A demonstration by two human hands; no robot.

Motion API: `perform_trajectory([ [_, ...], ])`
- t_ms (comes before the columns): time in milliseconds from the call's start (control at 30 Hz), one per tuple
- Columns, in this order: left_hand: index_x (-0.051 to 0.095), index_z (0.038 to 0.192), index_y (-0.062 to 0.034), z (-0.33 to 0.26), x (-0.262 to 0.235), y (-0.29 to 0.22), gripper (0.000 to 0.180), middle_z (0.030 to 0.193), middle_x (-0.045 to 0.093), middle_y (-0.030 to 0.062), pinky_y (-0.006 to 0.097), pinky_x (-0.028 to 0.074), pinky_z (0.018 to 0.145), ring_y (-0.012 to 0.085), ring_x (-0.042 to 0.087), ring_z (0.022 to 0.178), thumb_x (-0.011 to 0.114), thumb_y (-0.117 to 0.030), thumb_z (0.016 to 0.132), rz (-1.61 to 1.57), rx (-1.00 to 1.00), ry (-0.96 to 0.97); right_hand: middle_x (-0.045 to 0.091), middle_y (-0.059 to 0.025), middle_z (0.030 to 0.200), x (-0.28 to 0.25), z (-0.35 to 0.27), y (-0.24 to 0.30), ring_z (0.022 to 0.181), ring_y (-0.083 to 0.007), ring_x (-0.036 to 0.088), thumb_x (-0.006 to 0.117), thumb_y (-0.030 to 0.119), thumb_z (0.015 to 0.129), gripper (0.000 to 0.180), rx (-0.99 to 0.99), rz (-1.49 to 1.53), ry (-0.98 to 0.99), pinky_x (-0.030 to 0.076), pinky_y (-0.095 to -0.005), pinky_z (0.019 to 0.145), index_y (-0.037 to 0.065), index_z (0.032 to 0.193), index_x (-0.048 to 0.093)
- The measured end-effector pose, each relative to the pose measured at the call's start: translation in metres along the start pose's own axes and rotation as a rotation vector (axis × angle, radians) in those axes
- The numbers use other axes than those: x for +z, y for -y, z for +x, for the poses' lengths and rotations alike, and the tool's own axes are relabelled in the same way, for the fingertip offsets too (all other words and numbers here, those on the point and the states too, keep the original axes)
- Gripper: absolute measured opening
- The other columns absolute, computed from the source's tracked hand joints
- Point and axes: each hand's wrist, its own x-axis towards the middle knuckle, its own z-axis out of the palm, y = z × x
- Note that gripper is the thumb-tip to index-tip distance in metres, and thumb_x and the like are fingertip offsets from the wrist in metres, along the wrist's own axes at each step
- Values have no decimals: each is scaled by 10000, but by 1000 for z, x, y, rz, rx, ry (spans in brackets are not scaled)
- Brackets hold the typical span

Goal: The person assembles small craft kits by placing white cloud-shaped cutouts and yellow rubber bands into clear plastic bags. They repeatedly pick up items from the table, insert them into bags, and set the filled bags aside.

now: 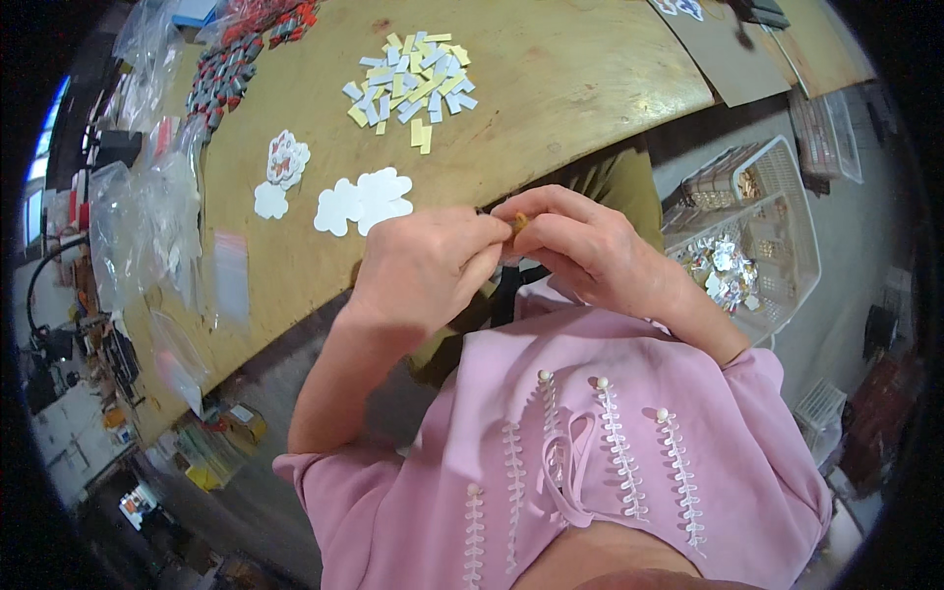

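My left hand (418,265) and my right hand (600,246) meet fingertip to fingertip in front of my lap, just off the near table edge. Between the right fingers a small yellow-brown piece (520,223) peeks out; it is too covered to name. The left fingers are pinched beside it, and what they grip is hidden. On the table past my left hand lie white cloud-shaped cutouts (364,200), blank side up. Left of them is a small stack of printed cutouts (287,159) with another white cutout (270,201) at its foot.
A heap of yellow and white strips (413,84) lies farther back on the table (551,88). Grey and red pieces (226,79) and clear plastic bags (147,226) line the left side. At right stands a white plastic basket (808,231) with many small cutouts (726,264).
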Motion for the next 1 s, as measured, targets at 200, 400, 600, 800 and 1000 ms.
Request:
perform_trajectory([
  [200,728,989,-94,-5,-29,-15,163,778,718,144,496,547,668,370,717,763,690,-242,932,53,-179,488,657,-158,1222,6,2,1,1044,-302,712,692,-103,891,185,-5,71,50,606,-358,858,-10,1048,666],
  [400,715,1077,-93,-16,-17,1,263,787,728,143,475,552,657,355,726,764,717,-304,921,199,-89,521,662,-154,1180,16,6,8,997,-313,712,690,-60,923,138,-28,76,108,602,-366,844,-19,1049,652],
  [600,695,1115,-91,-16,-33,-16,301,702,683,123,429,524,609,324,691,662,784,-259,881,-178,-378,296,676,-149,1196,10,11,2,1059,-277,716,712,-128,886,207,-11,30,39,611,-354,870,-4,1045,664],
  [800,746,1081,-101,-23,-12,4,259,688,672,74,364,512,594,240,640,591,828,-170,844,-200,-327,285,673,-134,1140,13,11,1,975,-308,712,723,-54,917,128,-18,62,-20,588,-370,811,-1,1017,664],
  [1000,719,1264,-74,-38,12,14,525,956,743,-1,236,531,686,113,686,777,918,-71,779,-524,-335,-220,670,-133,1149,9,13,-3,958,-297,715,736,-48,907,138,25,25,-107,586,-366,801,20,1012,679],
])
